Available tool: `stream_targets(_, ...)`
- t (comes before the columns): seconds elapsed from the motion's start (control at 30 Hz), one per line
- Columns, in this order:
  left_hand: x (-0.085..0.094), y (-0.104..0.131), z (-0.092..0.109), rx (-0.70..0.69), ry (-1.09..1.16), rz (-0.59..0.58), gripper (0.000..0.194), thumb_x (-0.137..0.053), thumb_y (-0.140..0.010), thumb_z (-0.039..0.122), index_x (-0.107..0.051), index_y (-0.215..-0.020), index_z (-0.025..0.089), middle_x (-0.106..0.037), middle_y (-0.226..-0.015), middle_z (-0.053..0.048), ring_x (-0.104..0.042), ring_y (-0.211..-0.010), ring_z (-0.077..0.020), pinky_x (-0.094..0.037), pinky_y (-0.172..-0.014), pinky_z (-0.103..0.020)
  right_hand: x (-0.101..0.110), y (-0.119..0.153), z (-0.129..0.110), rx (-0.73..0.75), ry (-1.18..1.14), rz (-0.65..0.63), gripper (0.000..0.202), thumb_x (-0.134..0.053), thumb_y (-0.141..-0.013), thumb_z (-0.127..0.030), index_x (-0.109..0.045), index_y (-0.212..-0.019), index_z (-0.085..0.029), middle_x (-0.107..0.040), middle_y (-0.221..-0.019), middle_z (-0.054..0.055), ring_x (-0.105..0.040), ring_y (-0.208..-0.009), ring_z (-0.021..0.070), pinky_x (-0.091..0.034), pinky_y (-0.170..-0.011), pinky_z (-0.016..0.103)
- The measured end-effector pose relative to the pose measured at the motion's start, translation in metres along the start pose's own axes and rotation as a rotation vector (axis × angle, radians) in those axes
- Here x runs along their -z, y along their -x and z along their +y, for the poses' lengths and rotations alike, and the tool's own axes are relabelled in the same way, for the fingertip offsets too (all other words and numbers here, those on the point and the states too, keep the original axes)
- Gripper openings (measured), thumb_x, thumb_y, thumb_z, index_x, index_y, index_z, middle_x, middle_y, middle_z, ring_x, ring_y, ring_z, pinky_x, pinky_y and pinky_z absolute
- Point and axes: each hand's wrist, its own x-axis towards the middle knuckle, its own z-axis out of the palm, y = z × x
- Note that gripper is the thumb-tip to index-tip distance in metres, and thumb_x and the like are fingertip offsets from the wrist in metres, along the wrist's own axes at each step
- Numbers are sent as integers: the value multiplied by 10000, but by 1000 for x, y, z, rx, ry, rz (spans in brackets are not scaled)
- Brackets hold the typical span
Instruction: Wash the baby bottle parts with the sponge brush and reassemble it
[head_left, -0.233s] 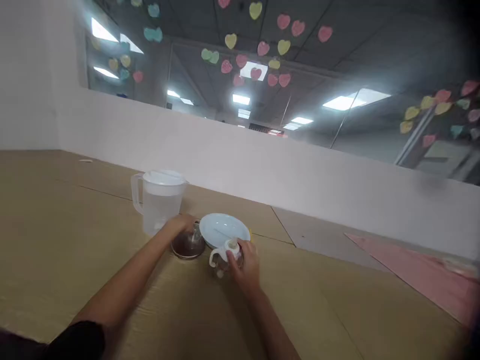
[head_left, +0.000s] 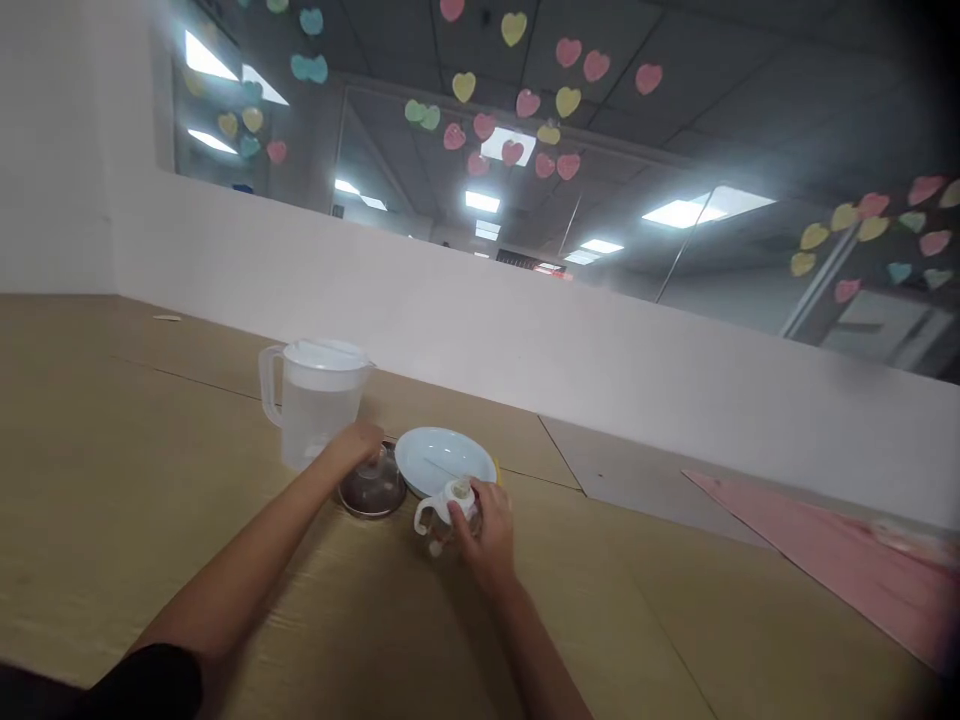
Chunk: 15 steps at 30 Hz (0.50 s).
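One small clear pot (head_left: pixel 454 497) with a white top was clasped between the thumb and fingers of the right grip (head_left: pixel 491 530) in the head view, its curved white handle on the side toward the left grip (head_left: pixel 360 443). That left grip was down at a round dark dish (head_left: pixel 373 494); its fingertips were hidden, so I could not tell whether it held anything. Just beyond the right grip lay a pale plate (head_left: pixel 431 450). Just left of the left grip, a lidded pitcher (head_left: pixel 319 420) stood upright on the brown counter (head_left: pixel 637 600).
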Motion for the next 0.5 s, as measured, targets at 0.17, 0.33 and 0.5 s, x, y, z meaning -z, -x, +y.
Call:
stream_targets(0.17, 40, 53, 12, -55, -20, 185, 322, -467, -838, 280, -633, -1079, 148, -646, -1127, -143, -607, -1022, -264, -458, -820, -309, -1, 3, -4, -77, -43, 25, 519, -498, -860, -468, -432, -1279, -170, -576, -1053, 109, -552, -965, 236, -445, -836, 410)
stream_targets(0.33, 51, 92, 46, -481, 199, 292, 452, -484, -838, 383, -519, -1252, 206, -598, -1228, -72, -554, -1098, -239, -427, -862, -288, 2, 5, -7, -70, -80, 110, 654, -524, -847, -474, -289, -1380, -176, -527, -1174, 129, -529, -1051, 255, -457, -864, 440)
stream_targets(0.5, 33, 85, 62, -601, 210, 153, 459, -498, -813, 377, -515, -1249, 235, -583, -1241, -55, -542, -1101, -241, -422, -859, -296, 2, 4, -12, -52, -64, 84, 625, -532, -859, -428, -301, -1378, -168, -555, -1169, 132, -536, -1063, 258, -449, -887, 444)
